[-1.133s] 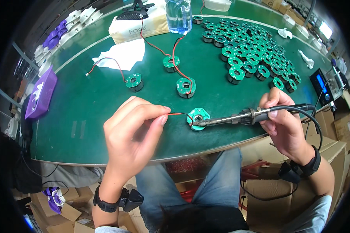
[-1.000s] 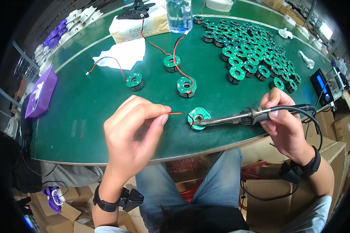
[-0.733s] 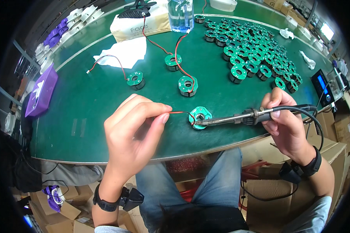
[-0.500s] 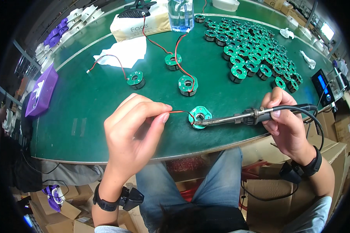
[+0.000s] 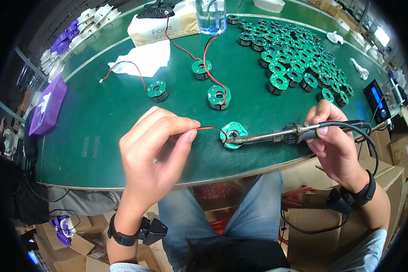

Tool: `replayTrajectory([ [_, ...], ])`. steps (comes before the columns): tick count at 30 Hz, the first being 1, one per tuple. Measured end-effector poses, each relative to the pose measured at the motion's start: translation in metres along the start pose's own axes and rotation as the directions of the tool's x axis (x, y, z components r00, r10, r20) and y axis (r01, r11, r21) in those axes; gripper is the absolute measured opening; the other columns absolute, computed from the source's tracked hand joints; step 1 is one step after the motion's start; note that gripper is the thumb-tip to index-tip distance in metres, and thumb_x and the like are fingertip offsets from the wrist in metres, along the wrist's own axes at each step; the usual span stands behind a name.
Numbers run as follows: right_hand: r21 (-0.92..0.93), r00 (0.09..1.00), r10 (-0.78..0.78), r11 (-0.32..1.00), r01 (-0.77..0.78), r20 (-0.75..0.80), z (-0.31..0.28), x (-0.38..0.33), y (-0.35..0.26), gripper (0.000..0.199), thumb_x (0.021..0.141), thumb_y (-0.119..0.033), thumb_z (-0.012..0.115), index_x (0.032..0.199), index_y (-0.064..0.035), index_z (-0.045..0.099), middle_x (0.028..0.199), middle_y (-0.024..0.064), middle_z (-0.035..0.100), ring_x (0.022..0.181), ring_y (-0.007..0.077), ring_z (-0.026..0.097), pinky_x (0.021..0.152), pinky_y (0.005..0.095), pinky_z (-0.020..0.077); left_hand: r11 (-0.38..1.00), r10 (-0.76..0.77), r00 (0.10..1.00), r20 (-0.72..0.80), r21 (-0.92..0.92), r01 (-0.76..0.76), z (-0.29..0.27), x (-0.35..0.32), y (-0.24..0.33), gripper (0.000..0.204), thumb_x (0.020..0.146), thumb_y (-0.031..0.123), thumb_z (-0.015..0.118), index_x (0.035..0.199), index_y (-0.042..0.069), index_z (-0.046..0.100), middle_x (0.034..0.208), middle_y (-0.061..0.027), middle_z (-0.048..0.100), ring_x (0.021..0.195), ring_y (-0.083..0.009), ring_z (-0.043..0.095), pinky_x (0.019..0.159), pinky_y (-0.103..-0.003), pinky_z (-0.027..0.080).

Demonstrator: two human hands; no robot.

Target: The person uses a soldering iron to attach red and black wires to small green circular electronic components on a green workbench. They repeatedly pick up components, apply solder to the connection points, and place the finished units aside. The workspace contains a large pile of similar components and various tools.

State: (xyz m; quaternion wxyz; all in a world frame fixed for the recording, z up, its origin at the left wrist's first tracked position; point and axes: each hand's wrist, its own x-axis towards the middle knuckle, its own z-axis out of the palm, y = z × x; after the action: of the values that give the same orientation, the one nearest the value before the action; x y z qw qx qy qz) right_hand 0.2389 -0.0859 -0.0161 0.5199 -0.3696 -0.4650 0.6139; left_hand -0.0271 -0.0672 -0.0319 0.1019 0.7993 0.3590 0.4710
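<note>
A green ring-shaped circuit board assembly lies on the green table in front of me. My left hand pinches a thin red and black wire between thumb and forefinger, and the wire's far end meets the left side of the board. In my right hand is a soldering iron, held nearly level with its tip pointing left. The tip rests at the lower left of the board, by the wire end. Whether the tip touches the wire itself is too small to tell.
Beyond my hands stand three wired ring assemblies. Many unwired ones crowd the table's right side. A soldering station sits at the far right, a purple basket at the left. A tissue pack and water bottle stand behind.
Almost nothing differs. The whole view has shifted slightly, and both hands hold about the same pose, with the iron's tip still at the board's lower left.
</note>
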Motion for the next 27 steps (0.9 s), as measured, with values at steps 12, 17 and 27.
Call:
replayTrajectory([
  [12, -0.002, 1.0, -0.013, 1.0, 0.013, 0.009, 0.0008, 0.0004, 0.0011, 0.009, 0.073, -0.005, 0.053, 0.079, -0.0049, 0.046, 0.072, 0.0088, 0.05, 0.049, 0.0059, 0.039, 0.04, 0.0177, 0.028, 1.0, -0.013, 1.0, -0.001, 0.004, 0.013, -0.0003, 0.0004, 0.0013, 0.009, 0.07, -0.009, 0.056, 0.076, -0.003, 0.058, 0.064, -0.0072, 0.055, 0.058, -0.0129, 0.05, 0.052, -0.022, 0.036],
  [17, -0.006, 0.999, -0.019, 1.0, 0.019, 0.026, 0.0003, 0.0007, 0.0016, 0.009, 0.074, -0.005, 0.053, 0.08, -0.005, 0.046, 0.072, 0.0087, 0.05, 0.049, 0.006, 0.039, 0.04, 0.0179, 0.0281, 1.0, 0.011, 0.999, -0.031, 0.016, -0.011, 0.0009, 0.0012, -0.0004, 0.011, 0.065, -0.008, 0.061, 0.075, -0.001, 0.059, 0.063, -0.0075, 0.056, 0.055, -0.0156, 0.05, 0.047, -0.023, 0.038],
  [27, -0.001, 0.999, -0.029, 1.0, 0.029, 0.013, -0.0011, 0.0015, 0.0022, 0.008, 0.074, -0.007, 0.053, 0.079, -0.0056, 0.046, 0.072, 0.0072, 0.049, 0.049, 0.0054, 0.038, 0.041, 0.0176, 0.0271, 1.0, 0.017, 0.998, -0.054, 0.019, -0.016, 0.0012, 0.0003, -0.0002, 0.012, 0.064, -0.008, 0.06, 0.074, -0.001, 0.059, 0.063, -0.0072, 0.055, 0.054, -0.0157, 0.05, 0.047, -0.023, 0.039],
])
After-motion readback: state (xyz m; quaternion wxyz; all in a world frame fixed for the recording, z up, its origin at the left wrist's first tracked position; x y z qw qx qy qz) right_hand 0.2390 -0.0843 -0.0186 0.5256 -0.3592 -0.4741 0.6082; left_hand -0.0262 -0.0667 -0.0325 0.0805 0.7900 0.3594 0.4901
